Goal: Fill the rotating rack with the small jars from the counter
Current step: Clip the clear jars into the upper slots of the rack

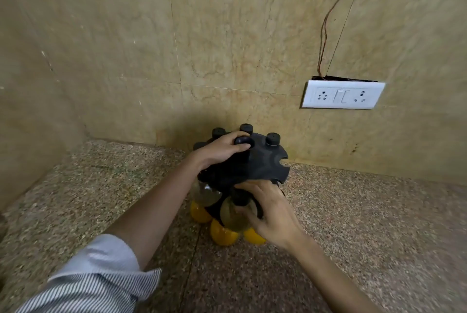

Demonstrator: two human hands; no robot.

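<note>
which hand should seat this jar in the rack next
Right hand: it holds the jar at the near edge of the rack. The left hand grips the top knob, likely steadying it.

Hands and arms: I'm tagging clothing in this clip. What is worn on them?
The left hand and right hand are bare: no gloves, rings or watch visible. A pale, finely striped sleeve is rolled up the left arm; the right forearm shows none.

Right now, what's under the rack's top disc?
One clear jar at left; the right hand grips a second jar. Lower down, yellow rounded shapes. The disc covers the rest.
</note>
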